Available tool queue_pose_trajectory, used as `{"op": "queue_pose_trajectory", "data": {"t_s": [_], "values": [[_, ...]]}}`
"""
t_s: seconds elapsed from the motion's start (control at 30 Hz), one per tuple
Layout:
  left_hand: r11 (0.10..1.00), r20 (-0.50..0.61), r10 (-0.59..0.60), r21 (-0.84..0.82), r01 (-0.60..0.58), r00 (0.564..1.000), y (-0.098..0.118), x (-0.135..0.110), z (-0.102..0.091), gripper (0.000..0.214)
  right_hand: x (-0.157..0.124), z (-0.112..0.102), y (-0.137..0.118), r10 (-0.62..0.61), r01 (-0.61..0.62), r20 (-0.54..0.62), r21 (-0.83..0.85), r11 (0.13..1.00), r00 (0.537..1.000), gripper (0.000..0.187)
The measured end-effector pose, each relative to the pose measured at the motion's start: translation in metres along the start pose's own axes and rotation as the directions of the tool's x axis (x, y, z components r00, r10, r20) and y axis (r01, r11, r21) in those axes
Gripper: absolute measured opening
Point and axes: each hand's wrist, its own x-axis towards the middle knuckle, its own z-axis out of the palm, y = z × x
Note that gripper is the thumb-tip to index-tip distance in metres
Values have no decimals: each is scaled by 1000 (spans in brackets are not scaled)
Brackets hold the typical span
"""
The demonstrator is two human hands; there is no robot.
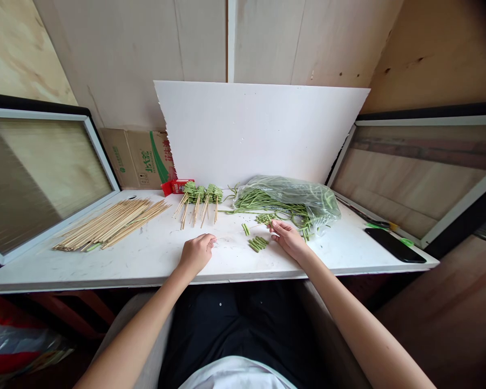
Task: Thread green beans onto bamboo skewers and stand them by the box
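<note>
Bean pieces (258, 244), cut short and bunched, lie on the white tabletop (222, 267) just left of the right hand (289, 241) — the nearer of the two — and slightly closer to the person than its fingertips, their long axes slanting across the surface. From where I stand, the right thumb and fingers come together beside a smaller green heap (263, 219), though whether they grip a piece I cannot tell. The left hand (196, 253) rests farther off, left of the bunch, fingers loosely curled — any hold there is indistinct.
</note>
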Motion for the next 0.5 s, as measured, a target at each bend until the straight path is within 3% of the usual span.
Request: {"op": "queue_pose_trajectory", "data": {"t_s": [0.23, 0.5], "values": [[1000, 6, 4, 14, -4, 1000, -1, -1, 1, 27, 3, -4, 6, 3, -3, 2, 23, 1000, 1000, 36], [998, -6, 54, 31, -54, 999, 0, -1, -1, 31, 5, -4, 9, -12, 12, -76, 0, 1000, 997, 34]]}}
